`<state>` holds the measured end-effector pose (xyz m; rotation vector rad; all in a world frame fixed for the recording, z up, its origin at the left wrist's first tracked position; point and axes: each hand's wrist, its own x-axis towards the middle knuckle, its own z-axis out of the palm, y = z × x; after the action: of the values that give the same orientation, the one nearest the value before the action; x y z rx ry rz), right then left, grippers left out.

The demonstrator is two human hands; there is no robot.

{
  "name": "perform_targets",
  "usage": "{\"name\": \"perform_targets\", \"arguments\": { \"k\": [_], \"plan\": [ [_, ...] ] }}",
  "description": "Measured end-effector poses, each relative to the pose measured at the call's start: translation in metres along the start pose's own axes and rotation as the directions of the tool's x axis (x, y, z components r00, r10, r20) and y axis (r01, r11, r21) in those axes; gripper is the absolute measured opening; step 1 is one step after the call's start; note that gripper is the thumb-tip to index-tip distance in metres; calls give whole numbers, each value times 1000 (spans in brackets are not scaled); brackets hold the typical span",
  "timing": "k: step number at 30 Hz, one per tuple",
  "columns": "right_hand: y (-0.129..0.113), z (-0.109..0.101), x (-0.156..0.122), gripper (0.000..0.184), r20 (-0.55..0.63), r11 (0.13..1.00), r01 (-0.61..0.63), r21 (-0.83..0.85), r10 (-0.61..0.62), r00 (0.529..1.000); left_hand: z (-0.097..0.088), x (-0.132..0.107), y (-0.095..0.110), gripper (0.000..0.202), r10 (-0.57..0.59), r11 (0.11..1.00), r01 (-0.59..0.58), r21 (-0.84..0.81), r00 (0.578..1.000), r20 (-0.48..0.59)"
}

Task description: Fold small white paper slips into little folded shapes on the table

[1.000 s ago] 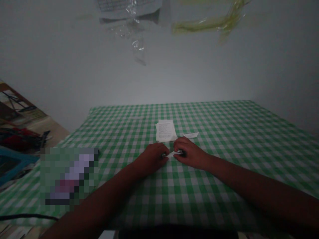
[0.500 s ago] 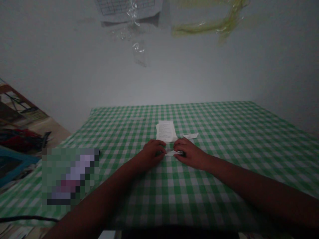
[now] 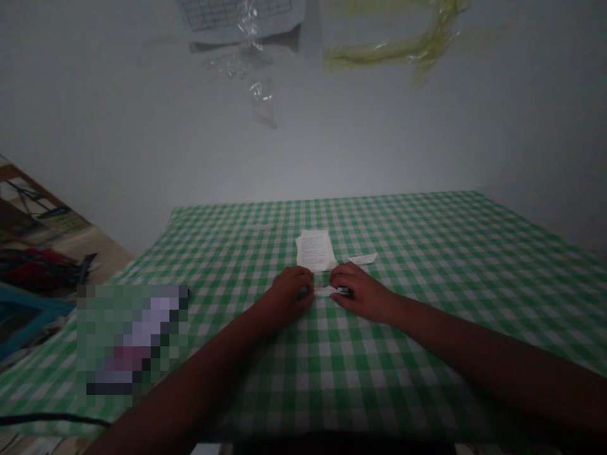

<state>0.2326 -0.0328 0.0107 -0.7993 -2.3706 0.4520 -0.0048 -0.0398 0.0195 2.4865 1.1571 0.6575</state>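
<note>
A small white strip of paper (image 3: 326,291) lies on the green-and-white checked tablecloth (image 3: 427,253), held between both hands. My left hand (image 3: 289,292) pinches its left end with curled fingers. My right hand (image 3: 360,291) pinches its right end, where a small dark part shows under the fingers. Just behind the hands lies a folded printed leaflet (image 3: 314,250), and a small white paper slip (image 3: 363,258) rests to its right.
A blurred-out object (image 3: 133,341) lies on the cloth at the left. A dark cable (image 3: 47,418) runs along the near left edge. The table stands against a pale wall with a grid sheet (image 3: 237,9) and plastic wrap taped high up. Clutter fills the floor at the far left.
My left hand has shifted slightly left and its fingers have curled tighter on the strip's end. The right hand has hardly moved.
</note>
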Motion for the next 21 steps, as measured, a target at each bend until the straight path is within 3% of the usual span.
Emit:
{"name": "perform_targets", "arguments": {
  "k": [4,9,17,21],
  "plan": [
    [1,1,0,6,-3,1000,-12,8,12,1000,5,-1,-1,4,23,999,-22,42,999,-23],
    [2,3,0,6,-12,1000,-12,16,12,1000,8,-1,3,7,-38,998,41,54,998,-43],
    [3,3,0,5,-32,1000,-9,28,10,999,9,4,3,4,-30,999,30,41,1000,4],
    [4,4,-1,14,-84,999,-53,10,54,995,6,6,2,7,-28,999,27,40,999,21]
  ]
}}
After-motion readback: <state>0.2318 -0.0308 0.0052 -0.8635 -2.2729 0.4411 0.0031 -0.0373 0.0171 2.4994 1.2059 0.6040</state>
